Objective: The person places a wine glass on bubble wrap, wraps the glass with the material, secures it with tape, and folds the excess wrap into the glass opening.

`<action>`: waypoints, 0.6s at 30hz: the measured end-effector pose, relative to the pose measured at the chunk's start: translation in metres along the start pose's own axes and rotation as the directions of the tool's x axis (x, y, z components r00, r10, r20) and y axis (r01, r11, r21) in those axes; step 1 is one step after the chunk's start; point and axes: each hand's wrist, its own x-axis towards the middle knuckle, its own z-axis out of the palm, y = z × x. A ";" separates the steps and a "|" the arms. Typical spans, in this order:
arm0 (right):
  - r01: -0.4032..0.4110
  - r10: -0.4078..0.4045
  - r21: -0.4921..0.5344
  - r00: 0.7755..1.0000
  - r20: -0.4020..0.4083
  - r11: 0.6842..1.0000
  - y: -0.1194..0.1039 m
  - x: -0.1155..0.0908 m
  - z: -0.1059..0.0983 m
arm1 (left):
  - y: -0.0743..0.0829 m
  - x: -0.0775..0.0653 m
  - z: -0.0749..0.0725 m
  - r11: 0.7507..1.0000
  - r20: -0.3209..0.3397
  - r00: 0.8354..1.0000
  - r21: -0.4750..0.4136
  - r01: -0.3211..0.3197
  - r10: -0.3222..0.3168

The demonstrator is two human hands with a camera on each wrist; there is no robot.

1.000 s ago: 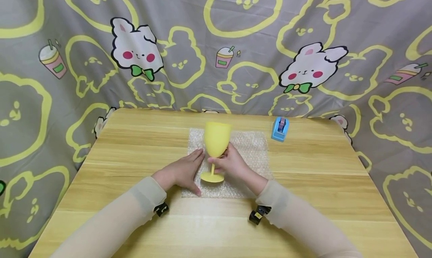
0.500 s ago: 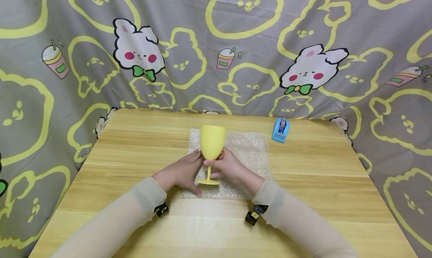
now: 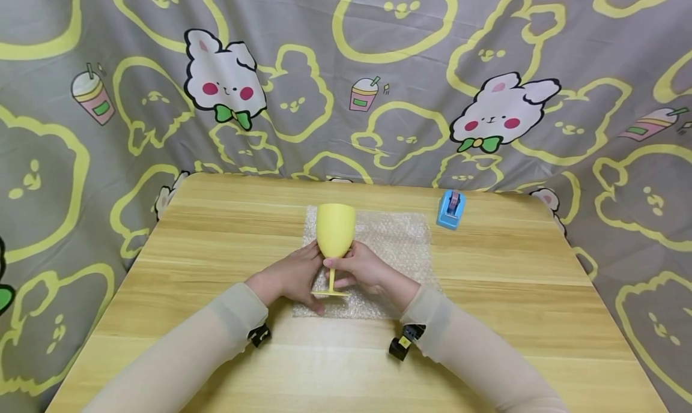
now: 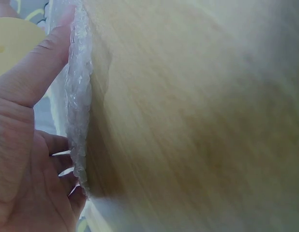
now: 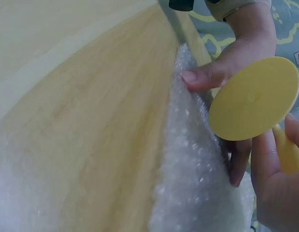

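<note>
A yellow goblet [image 3: 336,228] is held upright over the left part of a sheet of bubble wrap [image 3: 400,239]. My right hand [image 3: 369,270] grips it where the stem meets the bowl, thumb in front. In the right wrist view the goblet's round foot [image 5: 256,99] faces the camera, raised off the wrap. My left hand [image 3: 294,276] rests on the wrap's left edge, thumb and fingers spread. The left wrist view shows that thumb touching the bubbly edge of the wrap [image 4: 79,96], with part of the yellow foot [image 4: 16,46] beyond it.
A blue tape dispenser [image 3: 451,209] stands at the back right of the wooden table [image 3: 519,293]. Behind the table hangs a grey curtain [image 3: 324,17] with cartoon animals. Black wrist cameras sit at both cuffs.
My right hand has carried the goblet slightly left and toward me, and its tilt has straightened to upright. The left hand stays in place on the wrap.
</note>
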 end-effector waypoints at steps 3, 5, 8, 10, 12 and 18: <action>-0.009 0.009 0.012 1.000 0.001 1.000 0.004 0.002 -0.003 | 0.001 0.001 0.000 1.000 0.012 1.000 -0.008 0.003 -0.003; -0.010 0.010 0.018 1.000 0.007 1.000 0.006 0.003 -0.006 | 0.001 0.001 0.000 1.000 0.021 1.000 -0.014 0.007 -0.006; -0.012 0.011 0.024 1.000 0.019 1.000 0.008 0.005 -0.008 | 0.001 0.002 0.000 1.000 0.025 1.000 -0.018 0.010 -0.009; -0.012 0.011 0.029 1.000 0.027 1.000 0.009 0.005 -0.009 | 0.000 0.002 0.000 1.000 0.027 1.000 -0.015 0.013 -0.012; -0.017 0.016 0.037 0.999 0.031 0.999 0.010 0.006 -0.009 | -0.001 0.002 0.002 1.000 0.027 1.000 -0.008 0.017 -0.017; -0.038 0.036 0.059 0.999 0.033 0.998 0.011 0.009 -0.010 | -0.002 -0.001 0.003 0.999 0.005 0.999 -0.004 0.036 -0.036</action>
